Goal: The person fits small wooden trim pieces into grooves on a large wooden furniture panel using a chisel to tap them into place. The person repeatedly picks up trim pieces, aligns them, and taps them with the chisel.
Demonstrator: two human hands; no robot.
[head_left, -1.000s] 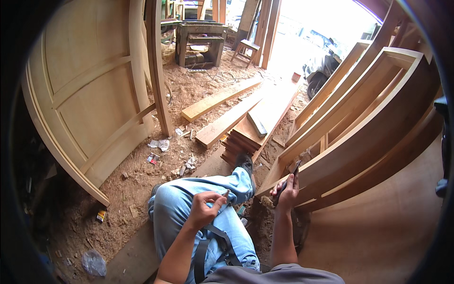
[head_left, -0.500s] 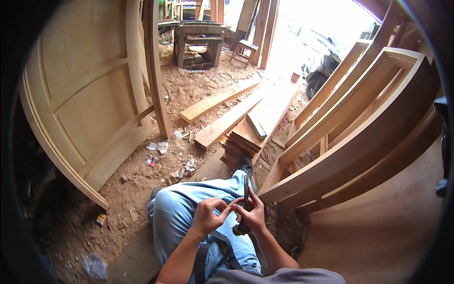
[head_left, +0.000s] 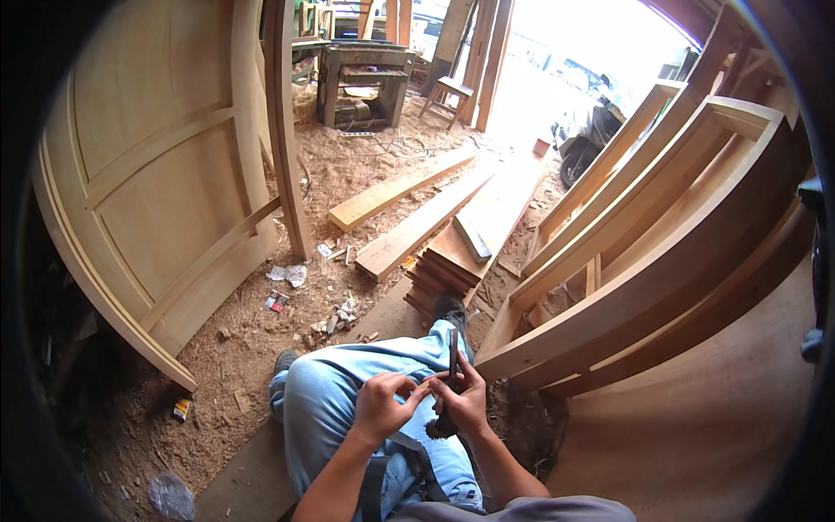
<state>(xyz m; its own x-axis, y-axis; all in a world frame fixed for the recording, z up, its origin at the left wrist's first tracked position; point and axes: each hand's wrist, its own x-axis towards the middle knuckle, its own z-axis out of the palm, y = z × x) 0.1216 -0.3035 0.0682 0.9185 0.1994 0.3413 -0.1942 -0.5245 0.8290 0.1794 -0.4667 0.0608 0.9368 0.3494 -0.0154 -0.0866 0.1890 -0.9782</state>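
Over my lap, my left hand is closed in a pinch, its thumb and forefinger close to the fingers of my right hand. Whatever lies between those fingertips is too small to make out. My right hand is wrapped round a dark, narrow tool held upright. Its top rises above the fist, and a brownish, bristly-looking lower end shows beneath the hand. My blue jeans lie under both hands.
A stack of boards with a grey block on it lies ahead, beside two loose beams. Wooden frames lean at right; a large panelled door stands left. Sawdust, scraps and a clear plastic bag litter the floor.
My left hand has shifted slightly, its fingertips still near my right hand. The tool stays in my right hand, and the view has moved a little.
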